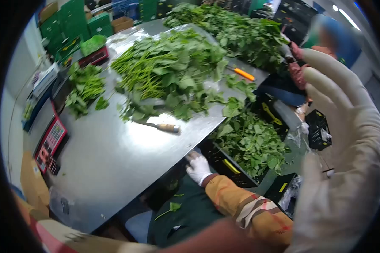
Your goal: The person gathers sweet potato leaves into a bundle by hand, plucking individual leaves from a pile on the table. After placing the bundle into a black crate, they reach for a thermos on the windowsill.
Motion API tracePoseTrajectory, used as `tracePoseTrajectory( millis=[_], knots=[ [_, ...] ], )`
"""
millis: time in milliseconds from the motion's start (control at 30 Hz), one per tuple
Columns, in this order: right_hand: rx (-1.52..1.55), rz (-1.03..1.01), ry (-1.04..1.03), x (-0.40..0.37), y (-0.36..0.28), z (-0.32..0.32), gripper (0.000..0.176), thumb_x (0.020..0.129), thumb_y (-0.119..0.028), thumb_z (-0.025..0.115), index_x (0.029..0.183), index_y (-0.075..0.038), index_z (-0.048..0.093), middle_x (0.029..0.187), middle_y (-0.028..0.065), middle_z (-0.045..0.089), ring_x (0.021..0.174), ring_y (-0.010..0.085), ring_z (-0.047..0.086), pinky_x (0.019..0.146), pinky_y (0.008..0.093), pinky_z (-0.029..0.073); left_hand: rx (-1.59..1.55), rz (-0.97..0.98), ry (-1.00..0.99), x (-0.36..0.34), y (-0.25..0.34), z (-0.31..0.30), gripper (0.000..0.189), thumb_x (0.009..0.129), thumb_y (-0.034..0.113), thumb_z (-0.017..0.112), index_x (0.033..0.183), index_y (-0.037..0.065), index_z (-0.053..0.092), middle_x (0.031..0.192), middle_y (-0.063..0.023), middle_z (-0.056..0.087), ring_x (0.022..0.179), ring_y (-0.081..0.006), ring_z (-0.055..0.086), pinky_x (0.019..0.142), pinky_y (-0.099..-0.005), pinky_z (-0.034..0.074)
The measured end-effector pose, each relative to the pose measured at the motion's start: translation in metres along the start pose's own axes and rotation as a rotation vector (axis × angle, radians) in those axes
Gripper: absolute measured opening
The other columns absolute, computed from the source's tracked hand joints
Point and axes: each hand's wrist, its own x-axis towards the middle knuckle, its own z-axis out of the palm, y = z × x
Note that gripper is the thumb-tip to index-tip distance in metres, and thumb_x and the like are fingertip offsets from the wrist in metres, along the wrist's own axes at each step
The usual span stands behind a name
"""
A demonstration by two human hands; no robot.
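My left hand, in a white glove, is raised very close to the camera on the right. Its fingers curve apart from the thumb, with nothing seen between them. Low in the middle, my right hand, also gloved, reaches to the front edge of the metal table, fingers stretched out and partly in shadow. Beside it stands a black crate holding leafy green stems. A knife with a wooden handle lies on the table, its blade partly under the leaves of a large pile of greens.
A second pile of greens is at the back, near a co-worker's gloved hand. An orange-handled tool lies between piles. A small bunch, a red scale and a pink-framed sheet are left. Green crates stand behind.
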Motion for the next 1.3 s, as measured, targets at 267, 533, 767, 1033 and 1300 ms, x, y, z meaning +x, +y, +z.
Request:
tracePoseTrajectory(
  millis=[267, 533, 767, 1033, 1300],
  knots=[
    [-0.296, -0.049, 0.099, -0.013, 0.015, 0.027, 0.051, 0.079, -0.020, 0.064, 0.126, -0.003, 0.058, 0.132, 0.0168, 0.055, 0.127, 0.0341, 0.047, 0.106, 0.0449, 0.038, 0.123, -0.043, -0.090, 0.019, 0.005, -0.015, 0.052, 0.067, 0.034, 0.073, 0.112, 0.010, 0.062, 0.116, -0.0159, 0.062, 0.113, -0.0336, 0.056, 0.100, -0.0506, 0.039],
    [0.033, 0.124, -0.040, -0.006, 0.002, -0.003, 0.044, 0.079, -0.021, 0.062, 0.121, -0.006, 0.062, 0.133, 0.0150, 0.054, 0.128, 0.0329, 0.045, 0.108, 0.0442, 0.036, 0.308, -0.162, -0.243, 0.025, 0.004, -0.035, 0.056, 0.065, 0.038, 0.074, 0.112, 0.011, 0.062, 0.120, -0.0152, 0.061, 0.117, -0.0326, 0.055, 0.104, -0.0520, 0.037],
    [0.074, -0.126, -0.820, 0.002, -0.030, -0.091, 0.047, 0.084, -0.034, 0.062, 0.120, -0.004, 0.058, 0.103, 0.0221, 0.066, 0.097, 0.0394, 0.064, 0.086, 0.0468, 0.049, 0.419, -0.135, -0.403, -0.002, -0.066, -0.104, 0.065, 0.067, 0.040, 0.074, 0.123, 0.013, 0.057, 0.130, -0.0151, 0.054, 0.129, -0.0346, 0.044, 0.111, -0.0565, 0.026],
    [-0.112, -0.637, -0.185, 0.039, -0.189, -0.335, 0.059, 0.082, -0.028, 0.067, 0.131, 0.000, 0.051, 0.116, 0.0121, 0.061, 0.114, 0.0250, 0.057, 0.094, 0.0389, 0.046, 0.710, -0.156, -0.131, -0.005, -0.105, -0.156, 0.065, 0.068, 0.036, 0.073, 0.126, 0.015, 0.053, 0.136, -0.0147, 0.047, 0.133, -0.0342, 0.037, 0.112, -0.0567, 0.021],
    [-0.322, -0.879, 0.143, 0.001, -0.262, -0.352, 0.042, 0.078, -0.020, 0.061, 0.118, -0.006, 0.064, 0.110, 0.0084, 0.063, 0.105, 0.0235, 0.058, 0.093, 0.0404, 0.047, 1.146, -0.097, 0.091, 0.002, -0.167, -0.216, 0.066, 0.070, 0.033, 0.072, 0.130, 0.017, 0.050, 0.141, -0.0144, 0.040, 0.137, -0.0338, 0.031, 0.114, -0.0570, 0.016]
  ],
)
